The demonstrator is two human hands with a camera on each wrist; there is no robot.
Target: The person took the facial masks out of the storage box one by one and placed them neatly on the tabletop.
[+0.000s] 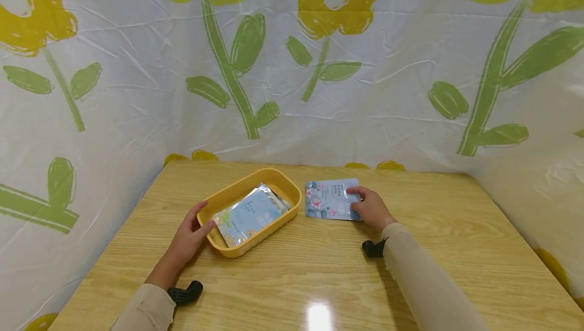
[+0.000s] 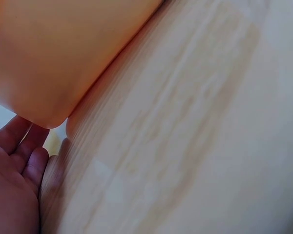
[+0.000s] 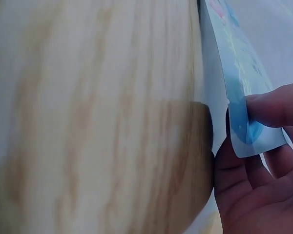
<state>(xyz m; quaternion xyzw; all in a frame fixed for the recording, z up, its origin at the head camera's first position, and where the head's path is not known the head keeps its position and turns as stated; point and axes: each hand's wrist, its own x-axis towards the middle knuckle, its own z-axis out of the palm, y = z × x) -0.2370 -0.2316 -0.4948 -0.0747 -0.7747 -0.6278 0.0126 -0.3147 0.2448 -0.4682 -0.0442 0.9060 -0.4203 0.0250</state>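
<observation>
My left hand (image 1: 188,237) holds the left end of a yellow plastic basket (image 1: 292,213), thumb over the rim and fingers along the outer wall. In the left wrist view those fingers (image 2: 12,139) lie against the basket's end, and the thumb is out of sight. Inside the basket lie flat packets, the top one a light blue packet (image 1: 251,215) with yellow flowers. My right hand (image 1: 371,208) pinches the right edge of a blue packet with pink flowers (image 1: 326,199). The right wrist view shows the thumb on its printed face and fingers underneath, with this edge lifted.
The wood-grain table (image 1: 292,275) carries the basket left of centre and the flowered packet to its right. A white cloth with printed flowers (image 1: 388,93) hangs behind and at both sides. Black wrist mounts (image 1: 186,294) sit on both forearms.
</observation>
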